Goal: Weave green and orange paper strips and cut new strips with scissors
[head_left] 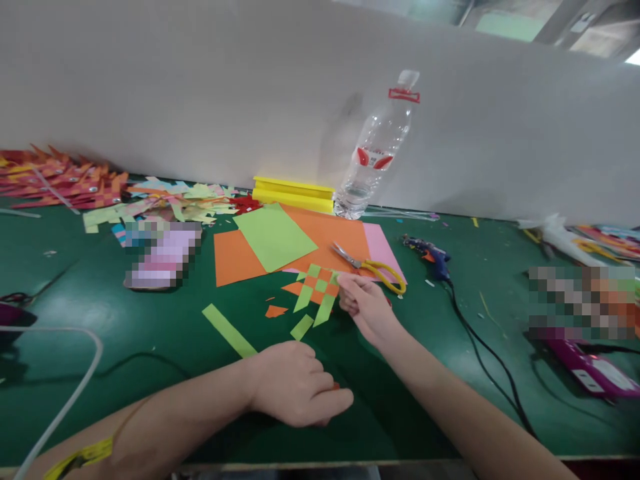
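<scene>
My right hand (364, 303) pinches the right edge of a small woven patch of green and orange paper strips (316, 288) lying on the green table (165, 333). My left hand (296, 383) rests curled on the table near me, fingers closed over a small orange scrap that barely shows. A loose green strip (229, 331) lies just left of it, with a short green piece (302, 327) and an orange snippet (275, 311) close by. Yellow-handled scissors (373, 268) lie just beyond my right hand.
Orange, green and pink sheets (273, 237) lie behind the patch, with a yellow block (293, 193) and a plastic bottle (376, 150) by the white wall. A blue glue gun (431, 257) with black cable sits right. Paper scraps (165, 203) pile at left.
</scene>
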A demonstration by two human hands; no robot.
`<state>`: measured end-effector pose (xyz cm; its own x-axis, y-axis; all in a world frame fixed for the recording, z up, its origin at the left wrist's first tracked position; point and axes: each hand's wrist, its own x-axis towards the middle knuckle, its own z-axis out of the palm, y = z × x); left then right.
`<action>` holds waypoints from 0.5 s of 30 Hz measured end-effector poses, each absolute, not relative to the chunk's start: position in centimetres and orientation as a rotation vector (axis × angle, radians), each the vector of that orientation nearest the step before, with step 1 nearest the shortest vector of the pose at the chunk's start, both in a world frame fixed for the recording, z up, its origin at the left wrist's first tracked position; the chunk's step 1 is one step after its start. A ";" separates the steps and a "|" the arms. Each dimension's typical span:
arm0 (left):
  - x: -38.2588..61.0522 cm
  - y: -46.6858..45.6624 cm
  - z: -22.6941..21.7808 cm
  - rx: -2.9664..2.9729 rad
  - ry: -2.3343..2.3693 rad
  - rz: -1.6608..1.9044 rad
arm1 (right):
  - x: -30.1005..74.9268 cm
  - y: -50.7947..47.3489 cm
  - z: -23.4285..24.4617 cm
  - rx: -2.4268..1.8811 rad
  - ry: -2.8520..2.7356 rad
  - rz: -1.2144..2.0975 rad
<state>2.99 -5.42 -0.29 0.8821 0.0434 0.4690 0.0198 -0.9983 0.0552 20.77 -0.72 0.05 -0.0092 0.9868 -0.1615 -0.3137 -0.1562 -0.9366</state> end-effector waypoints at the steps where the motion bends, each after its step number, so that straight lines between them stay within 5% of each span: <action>1: 3.0 -5.5 -0.3 3.003 0.028 0.759 | 20.0 -0.8 0.2 -1.085 -0.848 1.521; 6: 3.1 -5.6 -0.3 2.996 -0.017 0.845 | 16.2 0.1 0.5 -1.018 -0.811 1.706; 15: 3.0 -5.3 -0.5 3.032 0.047 1.040 | 10.3 1.9 -0.7 -1.302 -1.549 1.613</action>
